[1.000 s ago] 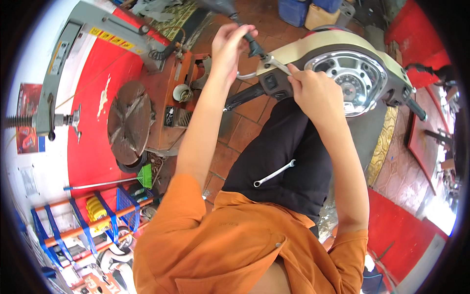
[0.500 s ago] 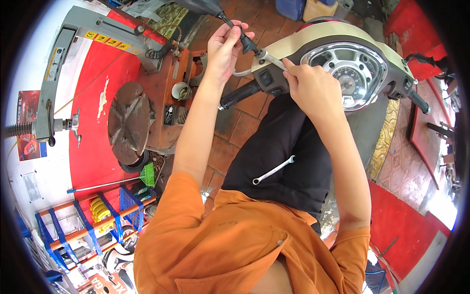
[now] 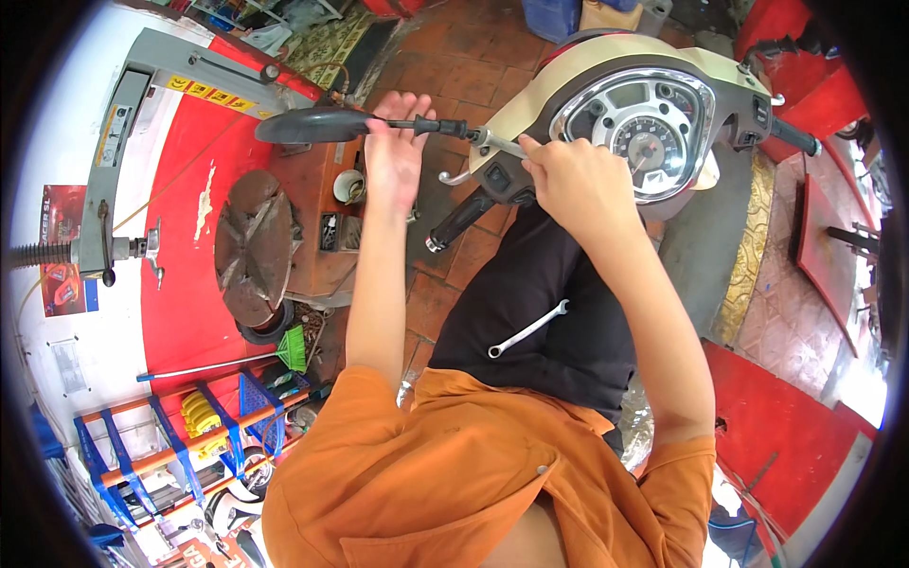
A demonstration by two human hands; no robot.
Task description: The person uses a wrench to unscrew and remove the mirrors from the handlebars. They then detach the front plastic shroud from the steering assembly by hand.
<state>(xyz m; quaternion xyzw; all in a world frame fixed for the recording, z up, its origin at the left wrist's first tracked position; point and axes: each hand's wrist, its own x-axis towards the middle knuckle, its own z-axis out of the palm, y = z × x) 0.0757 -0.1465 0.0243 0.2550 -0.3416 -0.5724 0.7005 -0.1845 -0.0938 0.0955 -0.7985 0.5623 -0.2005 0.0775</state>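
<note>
A black rear-view mirror (image 3: pixel 308 126) points left from the scooter's handlebar, its stem running to a fitting beside the dashboard (image 3: pixel 644 142). My left hand (image 3: pixel 393 166) is open under the mirror stem, palm up and fingers spread. Whether the palm touches the stem I cannot tell. My right hand (image 3: pixel 582 180) is closed on a wrench (image 3: pixel 507 146), whose far end sits at the base of the mirror stem. Most of the wrench's handle is hidden by my fingers. A second wrench (image 3: pixel 530 328) lies across my dark trousers.
The left handlebar grip (image 3: pixel 459 222) and a brake lever (image 3: pixel 454 177) are just below the mirror. On the left stand a tyre machine's round turntable (image 3: pixel 254 248) and its grey arm (image 3: pixel 180 71). A green broom (image 3: pixel 292 348) lies by a blue-and-orange rack (image 3: pixel 170 435).
The mirror has swung round from pointing up and away to pointing left. My left hand has let go of the stem and opened. The scooter's front has shifted slightly left in view.
</note>
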